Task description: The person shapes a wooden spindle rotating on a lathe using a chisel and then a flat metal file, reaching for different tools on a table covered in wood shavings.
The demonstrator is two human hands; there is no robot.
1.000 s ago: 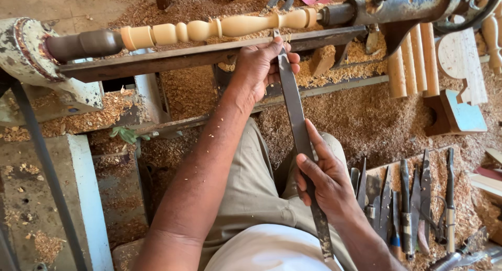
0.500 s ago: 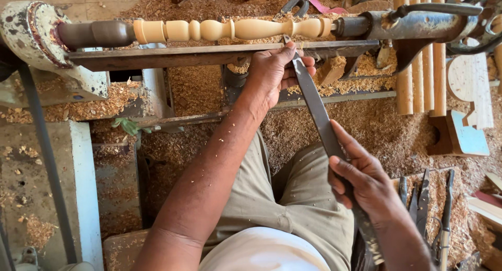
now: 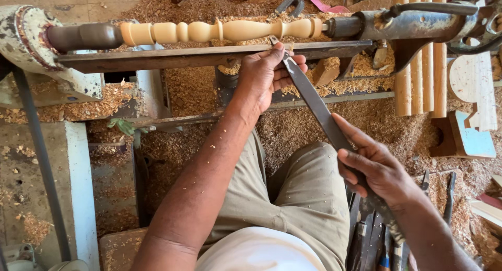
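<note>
A pale turned wooden spindle (image 3: 219,30) lies mounted across a lathe at the top of the view. A long dark metal chisel (image 3: 314,101) slants from its tip at the spindle down to the right. My left hand (image 3: 266,75) rests on the flat tool rest (image 3: 172,55) and pinches the chisel near its tip. My right hand (image 3: 374,166) grips the lower part of the chisel near the handle, above my right knee.
The lathe headstock (image 3: 31,46) is at left, the tailstock (image 3: 418,22) at right. Several turned wooden pieces (image 3: 418,77) stand at right beside a blue wooden block (image 3: 468,137). More chisels (image 3: 381,234) lie at lower right. Sawdust (image 3: 324,124) covers the ground.
The view has shifted; the chisel now slants further right, and my right hand has moved right and down along it. My left hand stays on the rest by the spindle.
</note>
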